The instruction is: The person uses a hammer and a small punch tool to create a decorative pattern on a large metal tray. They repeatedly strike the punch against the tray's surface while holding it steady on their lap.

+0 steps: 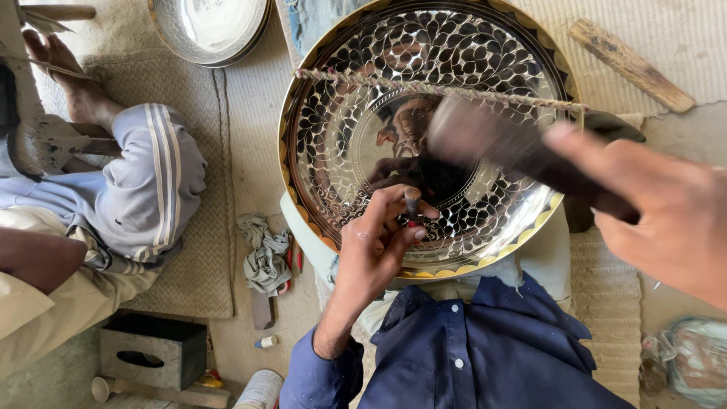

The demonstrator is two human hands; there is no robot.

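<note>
Woven mat (227, 113) underfoot; co-worker's leg (144, 189) far left, small grey box (151, 348), contents unclear. Left hand (371, 250) pinches a punch (413, 201) upright on the engraved metal tray (363, 91) in the lap. Right hand (666, 212) clamps a blurred hammer (515, 144). Tray looks stiff, thin, slick; grip the rim.

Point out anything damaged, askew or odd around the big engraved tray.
Nothing looks damaged. The tray has a frayed cord stretched loosely across it. The left hand holds a punch on it; the right hand holds a blurred hammer. A crumpled rag lies beside it.
</note>
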